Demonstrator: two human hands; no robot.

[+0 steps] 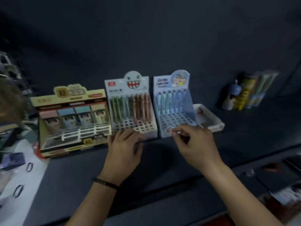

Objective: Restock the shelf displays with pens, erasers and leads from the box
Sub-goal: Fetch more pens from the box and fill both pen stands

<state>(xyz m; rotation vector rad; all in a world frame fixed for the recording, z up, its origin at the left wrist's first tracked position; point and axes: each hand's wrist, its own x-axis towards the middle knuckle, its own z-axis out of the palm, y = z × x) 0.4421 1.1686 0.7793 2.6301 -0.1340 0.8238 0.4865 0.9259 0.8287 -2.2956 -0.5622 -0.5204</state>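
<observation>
The dark shelf (162, 162) carries three card displays in a row near its back, fronts turned to the aisle so a shopper can reach in. The widest, the eraser display (71, 121), stands on the left and looks full. Touching its right side is the monster display (130, 111), with pens upright in its rear holes and the front rows bare. Just beside that stands the blue display (174, 108), with a single row of pens at the back and most holes open; I judge this is the one being refilled. A white tray (213, 123) sits against its right side, and some tubes (241, 93) stand well apart at the far right.

The right hand (195, 144) hovers at the blue display's front edge, its grip pinched between thumb and fingertips on a small pale thing with a round patterned end, a pen (170, 130) by my guess, held low as if to drop it into a front hole. The left hand (125, 147) rests at the monster display's front, probably steadying it.

Everything is smeared. I cannot tell whether the left grip holds anything; a dark streak shows near its curled fingers. The pen's body is hidden by the fingers. The stock box I cannot pick out. The clutter at both edges is cut off.
</observation>
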